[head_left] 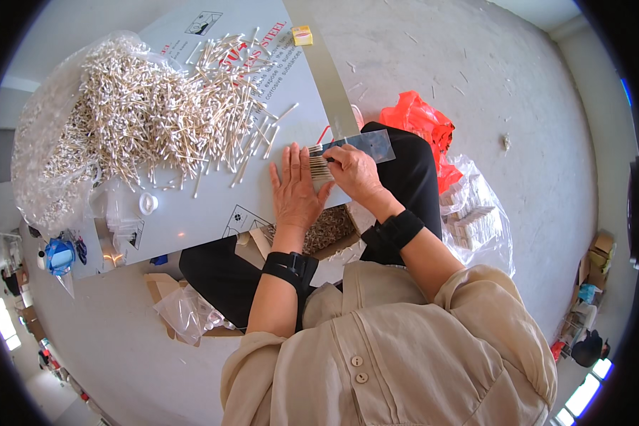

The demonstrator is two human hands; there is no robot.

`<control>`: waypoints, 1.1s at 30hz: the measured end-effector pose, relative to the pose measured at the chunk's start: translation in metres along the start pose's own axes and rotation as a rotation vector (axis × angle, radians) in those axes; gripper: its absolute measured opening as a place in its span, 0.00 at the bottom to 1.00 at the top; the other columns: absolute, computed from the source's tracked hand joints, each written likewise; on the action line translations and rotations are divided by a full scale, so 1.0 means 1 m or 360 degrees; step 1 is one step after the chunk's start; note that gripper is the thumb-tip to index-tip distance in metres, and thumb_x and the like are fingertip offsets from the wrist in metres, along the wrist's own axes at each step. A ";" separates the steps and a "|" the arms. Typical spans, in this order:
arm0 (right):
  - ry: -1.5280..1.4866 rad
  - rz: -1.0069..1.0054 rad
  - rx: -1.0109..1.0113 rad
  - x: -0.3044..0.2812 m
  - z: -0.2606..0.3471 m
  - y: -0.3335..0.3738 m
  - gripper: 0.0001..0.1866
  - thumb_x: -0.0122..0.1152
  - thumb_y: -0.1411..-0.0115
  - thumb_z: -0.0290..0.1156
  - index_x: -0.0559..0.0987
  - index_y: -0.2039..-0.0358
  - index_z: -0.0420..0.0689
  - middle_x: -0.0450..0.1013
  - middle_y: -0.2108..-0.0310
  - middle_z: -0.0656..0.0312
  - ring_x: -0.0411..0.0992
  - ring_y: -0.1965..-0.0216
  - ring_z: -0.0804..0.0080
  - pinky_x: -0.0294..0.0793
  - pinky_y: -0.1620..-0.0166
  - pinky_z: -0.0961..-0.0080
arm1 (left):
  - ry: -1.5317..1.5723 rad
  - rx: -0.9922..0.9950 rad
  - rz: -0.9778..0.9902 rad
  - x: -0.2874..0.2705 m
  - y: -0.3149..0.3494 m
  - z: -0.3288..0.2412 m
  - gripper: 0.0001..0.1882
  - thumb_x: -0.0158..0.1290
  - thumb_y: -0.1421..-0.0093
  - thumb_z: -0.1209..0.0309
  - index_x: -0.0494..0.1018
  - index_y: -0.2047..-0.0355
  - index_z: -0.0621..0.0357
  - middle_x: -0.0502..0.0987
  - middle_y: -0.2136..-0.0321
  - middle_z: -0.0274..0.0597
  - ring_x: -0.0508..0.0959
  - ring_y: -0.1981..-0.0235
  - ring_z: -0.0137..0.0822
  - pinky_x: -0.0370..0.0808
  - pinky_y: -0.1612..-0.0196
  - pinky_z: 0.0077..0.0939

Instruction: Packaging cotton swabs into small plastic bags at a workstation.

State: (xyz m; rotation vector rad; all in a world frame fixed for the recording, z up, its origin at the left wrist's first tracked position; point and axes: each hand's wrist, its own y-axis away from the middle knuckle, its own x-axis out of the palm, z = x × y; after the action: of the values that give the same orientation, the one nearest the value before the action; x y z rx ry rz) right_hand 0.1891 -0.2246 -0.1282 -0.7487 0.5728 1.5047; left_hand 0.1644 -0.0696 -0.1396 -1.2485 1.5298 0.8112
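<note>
My left hand (296,188) lies flat on the grey tabletop, fingers stretched out, its index finger alongside a short row of cotton swabs (319,168). Over the right end of that row, my right hand (355,170) is closed with its fingers pinched together. A small dark bit shows at its fingertips, too little to name. Beneath and beyond this hand, a flat clear plastic sleeve (382,145) sticks out past the table's edge. To the left, a big heap of loose cotton swabs (142,106) spills out of a clear plastic bag (32,153).
A small yellow box (302,35) stands near the far table edge, and a white round lid (148,204) lies left. Below the table is a cardboard box (331,238) of small brownish pieces. A red bag (422,121) and a clear bag of white packs (479,220) sit to the right.
</note>
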 end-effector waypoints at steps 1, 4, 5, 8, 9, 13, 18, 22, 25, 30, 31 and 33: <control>-0.0022 -0.0026 -0.0005 0.000 0.000 -0.001 0.12 0.60 0.49 0.25 0.80 0.62 0.46 0.74 0.71 0.57 0.75 0.69 0.54 0.75 0.65 0.63 | 0.0010 0.0005 -0.0003 0.000 0.000 0.000 0.44 0.51 0.41 0.45 0.52 0.34 0.61 0.51 0.32 0.51 0.47 0.29 0.46 0.40 0.31 0.55; -0.0099 0.0017 0.0010 -0.005 0.000 -0.002 0.17 0.63 0.53 0.22 0.79 0.60 0.43 0.73 0.70 0.57 0.75 0.70 0.59 0.75 0.65 0.68 | 0.0024 0.0018 -0.0027 0.001 0.001 0.001 0.44 0.52 0.41 0.46 0.53 0.34 0.62 0.52 0.32 0.51 0.47 0.29 0.46 0.40 0.31 0.54; -0.0100 0.0019 0.0014 -0.006 -0.001 -0.001 0.17 0.63 0.53 0.22 0.79 0.60 0.43 0.73 0.70 0.57 0.75 0.70 0.59 0.75 0.65 0.68 | 0.0024 0.0018 -0.0023 0.001 0.001 0.001 0.44 0.52 0.41 0.46 0.53 0.34 0.62 0.52 0.32 0.51 0.47 0.29 0.46 0.40 0.31 0.54; -0.0401 -0.0052 -0.0028 -0.010 -0.002 0.001 0.15 0.59 0.49 0.20 0.78 0.59 0.41 0.73 0.66 0.53 0.75 0.66 0.55 0.76 0.63 0.65 | 0.0068 0.0013 -0.0007 0.000 0.001 0.001 0.44 0.53 0.41 0.48 0.53 0.34 0.62 0.53 0.33 0.50 0.48 0.30 0.47 0.41 0.31 0.53; -0.0558 -0.0144 0.0051 -0.012 0.003 0.002 0.14 0.58 0.47 0.19 0.77 0.58 0.40 0.72 0.64 0.54 0.75 0.64 0.59 0.76 0.60 0.69 | 0.0049 0.0018 -0.0025 0.001 0.002 0.001 0.43 0.53 0.42 0.49 0.54 0.34 0.63 0.54 0.34 0.50 0.50 0.30 0.47 0.41 0.31 0.53; -0.1187 -0.0344 0.0146 0.001 0.006 0.008 0.13 0.52 0.37 0.19 0.74 0.51 0.36 0.71 0.57 0.60 0.72 0.55 0.74 0.70 0.49 0.80 | 0.0088 0.0055 -0.0063 0.001 0.005 0.004 0.41 0.54 0.41 0.52 0.55 0.35 0.64 0.57 0.36 0.52 0.53 0.32 0.50 0.45 0.31 0.51; -0.1434 -0.0395 0.0118 0.018 0.009 0.007 0.17 0.47 0.31 0.28 0.70 0.44 0.37 0.66 0.41 0.54 0.63 0.39 0.64 0.59 0.38 0.74 | 0.0789 -0.0053 -0.0435 0.003 -0.004 0.002 0.32 0.46 0.34 0.59 0.55 0.36 0.66 0.57 0.37 0.56 0.55 0.34 0.53 0.51 0.32 0.45; -0.1512 -0.0424 0.0123 0.035 0.008 0.003 0.18 0.46 0.30 0.30 0.70 0.43 0.38 0.65 0.40 0.53 0.62 0.39 0.63 0.58 0.37 0.72 | 0.1260 -0.0250 -0.0740 0.011 -0.016 -0.005 0.26 0.38 0.29 0.61 0.56 0.37 0.68 0.59 0.38 0.58 0.58 0.35 0.53 0.55 0.34 0.43; -0.1539 -0.0440 0.0109 0.039 0.009 0.002 0.19 0.45 0.29 0.32 0.69 0.43 0.37 0.65 0.40 0.52 0.62 0.38 0.63 0.57 0.36 0.72 | 0.1369 -0.0266 -0.0724 0.016 -0.024 -0.011 0.27 0.37 0.29 0.61 0.57 0.37 0.68 0.60 0.39 0.59 0.60 0.36 0.53 0.57 0.35 0.43; -0.1654 -0.0512 0.0203 0.038 0.003 0.001 0.18 0.45 0.30 0.31 0.70 0.43 0.36 0.66 0.40 0.54 0.63 0.39 0.66 0.58 0.37 0.73 | 0.1373 -0.0252 -0.0698 0.019 -0.031 -0.018 0.26 0.37 0.29 0.61 0.57 0.37 0.68 0.61 0.39 0.59 0.61 0.37 0.52 0.58 0.35 0.42; -0.1654 -0.0515 0.0206 0.037 0.001 0.000 0.18 0.45 0.30 0.31 0.70 0.43 0.36 0.66 0.40 0.54 0.63 0.39 0.66 0.58 0.37 0.73 | 0.1390 -0.0247 -0.0699 0.020 -0.031 -0.019 0.26 0.37 0.29 0.61 0.57 0.37 0.68 0.61 0.39 0.59 0.62 0.37 0.52 0.58 0.35 0.42; -0.1703 -0.0555 0.0202 0.035 -0.001 -0.001 0.18 0.45 0.29 0.31 0.70 0.43 0.36 0.66 0.41 0.54 0.64 0.40 0.68 0.60 0.37 0.75 | 0.1413 -0.0233 -0.0701 0.021 -0.034 -0.021 0.26 0.37 0.29 0.61 0.57 0.37 0.68 0.61 0.39 0.58 0.62 0.37 0.51 0.58 0.35 0.41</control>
State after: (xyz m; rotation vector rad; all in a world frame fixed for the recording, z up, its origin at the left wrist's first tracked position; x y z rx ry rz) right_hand 0.1905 -0.2015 -0.1548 0.1161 -0.2657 1.2957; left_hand 0.1911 -0.1039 -0.1506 -2.1283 1.7542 0.0454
